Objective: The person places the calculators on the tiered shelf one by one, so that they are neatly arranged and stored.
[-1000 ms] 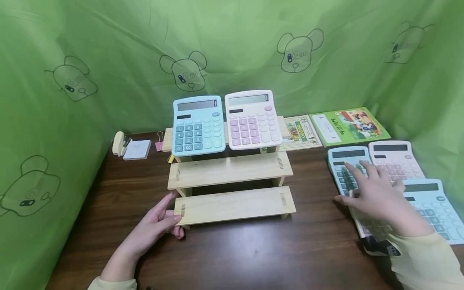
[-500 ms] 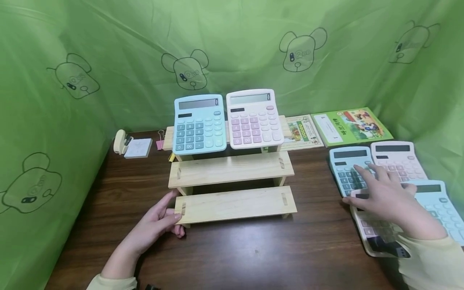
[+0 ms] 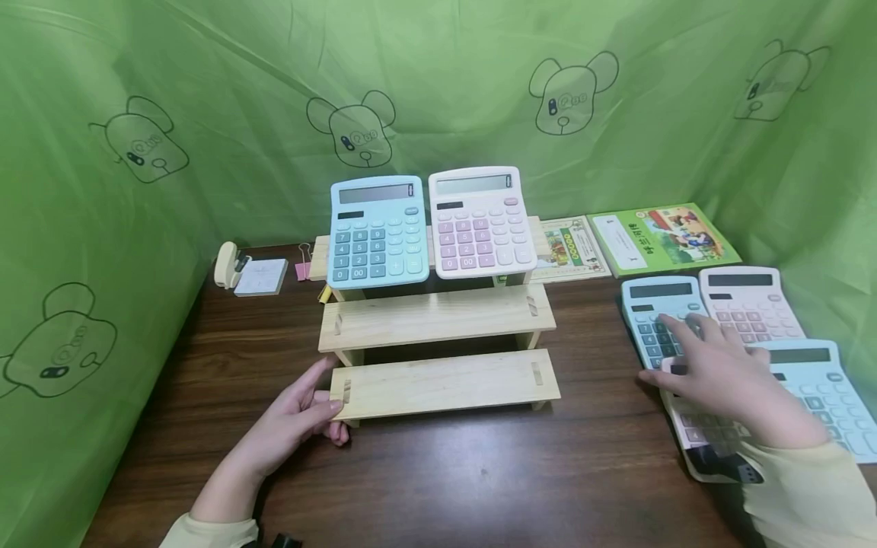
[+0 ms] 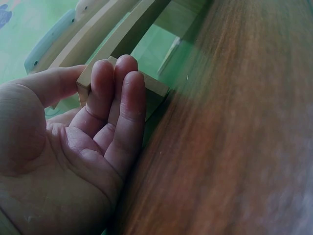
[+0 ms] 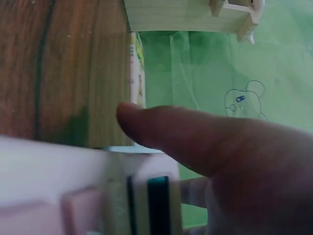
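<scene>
My left hand [image 3: 294,426] grips the left end of the lowest step of a pale wooden three-step stand [image 3: 445,384]. The thumb lies on top, and fingers curl against the end in the left wrist view. Two calculators lean on the top step: a blue one [image 3: 379,228] and a white-pink one [image 3: 483,221]. At right, my right hand [image 3: 729,377] is spread over a white-pink calculator [image 3: 695,426], its thumb by that calculator's left edge. Its fingers reach over a blue calculator [image 3: 661,291]. Whether the hand touches either is unclear.
Behind the right hand lies another white-pink calculator [image 3: 740,281]; another blue one [image 3: 839,403] lies to its right. A green picture book [image 3: 664,240] and a printed sheet [image 3: 572,251] are at the back. A notepad [image 3: 260,276] and pink binder clip [image 3: 302,271] lie back left.
My right hand has shifted slightly right and back left over the calculators, its fingertips a little nearer to me. The left hand keeps its place on the stand.
</scene>
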Demonstrator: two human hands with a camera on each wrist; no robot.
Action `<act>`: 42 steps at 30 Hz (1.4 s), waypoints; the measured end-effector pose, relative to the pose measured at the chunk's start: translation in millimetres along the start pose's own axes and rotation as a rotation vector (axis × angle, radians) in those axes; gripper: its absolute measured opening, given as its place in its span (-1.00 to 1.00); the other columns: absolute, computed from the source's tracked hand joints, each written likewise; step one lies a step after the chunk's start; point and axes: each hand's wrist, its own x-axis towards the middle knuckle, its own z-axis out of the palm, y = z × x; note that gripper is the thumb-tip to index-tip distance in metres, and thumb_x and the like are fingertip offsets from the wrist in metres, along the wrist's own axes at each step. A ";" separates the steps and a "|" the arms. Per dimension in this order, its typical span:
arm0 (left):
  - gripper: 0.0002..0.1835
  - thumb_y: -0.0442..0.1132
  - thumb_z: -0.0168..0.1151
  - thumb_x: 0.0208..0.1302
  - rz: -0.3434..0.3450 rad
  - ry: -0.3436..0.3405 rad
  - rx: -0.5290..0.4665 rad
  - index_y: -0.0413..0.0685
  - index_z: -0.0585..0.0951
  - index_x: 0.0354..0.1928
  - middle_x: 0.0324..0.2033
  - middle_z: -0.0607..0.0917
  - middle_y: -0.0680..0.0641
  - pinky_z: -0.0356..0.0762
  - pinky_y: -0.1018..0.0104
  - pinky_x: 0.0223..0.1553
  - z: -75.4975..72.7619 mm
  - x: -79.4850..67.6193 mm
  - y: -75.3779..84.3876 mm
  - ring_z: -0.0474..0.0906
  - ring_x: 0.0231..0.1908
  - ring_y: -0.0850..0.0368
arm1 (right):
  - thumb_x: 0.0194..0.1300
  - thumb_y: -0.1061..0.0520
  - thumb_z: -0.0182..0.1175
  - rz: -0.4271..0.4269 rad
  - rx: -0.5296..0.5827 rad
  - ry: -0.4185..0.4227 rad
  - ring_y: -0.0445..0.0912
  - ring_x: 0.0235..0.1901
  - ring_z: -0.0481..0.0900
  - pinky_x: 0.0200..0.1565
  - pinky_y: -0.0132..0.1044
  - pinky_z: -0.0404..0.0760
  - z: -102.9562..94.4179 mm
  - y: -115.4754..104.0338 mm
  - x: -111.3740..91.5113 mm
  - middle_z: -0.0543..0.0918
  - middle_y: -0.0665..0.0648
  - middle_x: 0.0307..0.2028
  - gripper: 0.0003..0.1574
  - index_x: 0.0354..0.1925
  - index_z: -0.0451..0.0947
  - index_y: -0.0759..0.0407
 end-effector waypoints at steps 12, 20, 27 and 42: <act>-0.20 -0.37 0.03 0.44 0.006 -0.005 -0.011 -0.03 -0.18 0.53 -0.42 0.63 -0.36 0.65 -0.13 -0.30 -1.9 1.0 -1.2 0.67 -0.42 -0.19 | 0.06 -0.62 0.11 -0.017 -0.026 0.042 0.63 0.16 -0.01 -0.08 0.69 -0.04 5.7 -14.1 3.8 0.06 0.62 0.27 0.26 0.46 0.10 0.08; -0.21 -0.36 0.03 0.45 0.009 -0.011 -0.010 -0.02 -0.18 0.53 -0.40 0.63 -0.38 0.66 -0.11 -0.30 -1.5 2.1 -2.0 0.67 -0.43 -0.16 | 0.11 -0.50 0.20 -0.096 -0.077 0.069 0.55 0.19 0.07 -0.09 0.62 0.10 10.3 -33.6 0.4 0.10 0.57 0.29 0.15 0.46 0.13 0.03; -0.20 -0.37 0.03 0.44 0.010 -0.002 -0.008 -0.02 -0.18 0.53 -0.44 0.64 -0.34 0.66 -0.13 -0.31 -0.4 -0.2 -0.8 0.67 -0.43 -0.17 | 0.13 -0.43 0.24 -0.160 -0.109 0.084 0.51 0.22 0.09 -0.08 0.52 0.19 16.2 -48.0 1.3 0.10 0.54 0.32 0.11 0.46 0.13 0.02; -0.22 -0.36 0.02 0.45 0.016 -0.014 -0.027 0.00 -0.16 0.53 -0.42 0.63 -0.33 0.65 -0.15 -0.30 -0.5 -0.4 -2.8 0.66 -0.42 -0.14 | 0.07 -0.38 0.33 -0.225 -0.073 0.221 0.37 0.18 0.18 0.11 0.50 0.04 30.2 -71.6 3.9 0.26 0.49 0.14 0.14 0.43 0.17 0.09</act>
